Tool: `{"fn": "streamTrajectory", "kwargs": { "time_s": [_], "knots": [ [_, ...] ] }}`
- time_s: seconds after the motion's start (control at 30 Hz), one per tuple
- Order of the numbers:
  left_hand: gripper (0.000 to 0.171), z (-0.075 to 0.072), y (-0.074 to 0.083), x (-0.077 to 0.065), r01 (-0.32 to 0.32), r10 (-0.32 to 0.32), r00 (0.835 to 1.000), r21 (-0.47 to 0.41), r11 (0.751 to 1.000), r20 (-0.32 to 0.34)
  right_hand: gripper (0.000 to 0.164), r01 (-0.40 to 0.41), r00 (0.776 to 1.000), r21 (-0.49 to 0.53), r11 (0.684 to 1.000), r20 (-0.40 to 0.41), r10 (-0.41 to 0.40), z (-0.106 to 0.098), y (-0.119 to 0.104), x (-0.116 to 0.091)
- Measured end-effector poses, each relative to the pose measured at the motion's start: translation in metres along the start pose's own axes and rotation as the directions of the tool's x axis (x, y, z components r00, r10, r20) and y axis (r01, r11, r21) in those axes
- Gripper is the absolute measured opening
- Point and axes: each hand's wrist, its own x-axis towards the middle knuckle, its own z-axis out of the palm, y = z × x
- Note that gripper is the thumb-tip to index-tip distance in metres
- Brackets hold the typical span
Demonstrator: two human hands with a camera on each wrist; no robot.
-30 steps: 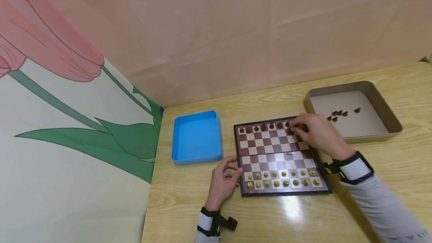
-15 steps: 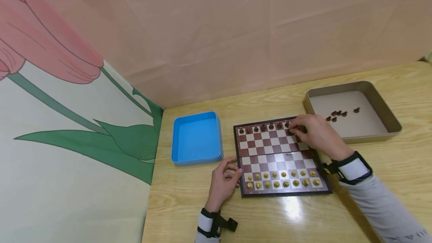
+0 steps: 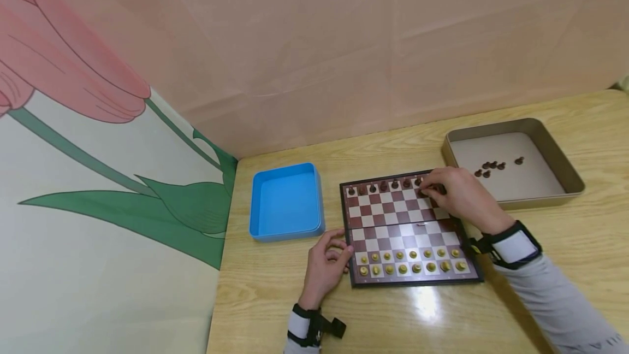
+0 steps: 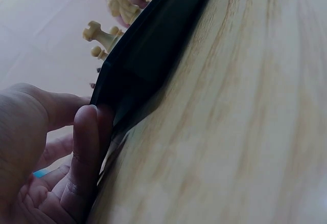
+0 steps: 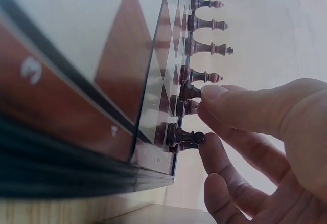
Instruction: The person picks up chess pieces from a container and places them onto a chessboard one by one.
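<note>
A magnetic-looking chessboard (image 3: 393, 216) lies on the table, with light pieces along its near side and dark pieces along its far row. My right hand (image 3: 464, 195) is over the board's far right corner. Thumb and forefinger pinch a dark pawn (image 5: 189, 90), its base at the board surface in the right wrist view. Another dark pawn (image 5: 185, 137) stands beside those fingers. On the board's left edge, my left hand (image 3: 324, 267) holds on with curled fingers, the tips against the dark rim (image 4: 104, 83) in the left wrist view.
A brown tray (image 3: 545, 199) at the right holds several dark pawns (image 3: 493, 165). To the board's left stands a blue tray (image 3: 287, 201). Behind the wooden table (image 3: 265, 299) hangs a pinkish cloth (image 3: 314, 53); a flower-printed sheet (image 3: 123, 245) covers the left.
The right hand's fingers have shifted very slightly at the far right corner, still pinching the pawn. The left hand and the board stay in place.
</note>
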Motion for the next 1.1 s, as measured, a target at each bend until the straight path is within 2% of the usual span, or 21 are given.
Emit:
{"fn": "streamTrajectory", "kwargs": {
  "time_s": [0.73, 1.1],
  "knots": [
    [0.041, 0.0008, -0.0022, 0.0, -0.031, 0.031, 1.0, -0.013, 0.999, -0.005, 0.013, 0.021, 1.0, 0.002, 1.0, -0.002, -0.021, -0.0029, -0.0011, 0.0007],
    [0.041, 0.0013, -0.0026, 0.001, -0.015, 0.015, 1.0, -0.015, 1.0, -0.008, 0.017, 0.032, 0.999, -0.014, 0.999, 0.033, -0.032, -0.0045, -0.0043, -0.0001]
  ]
}}
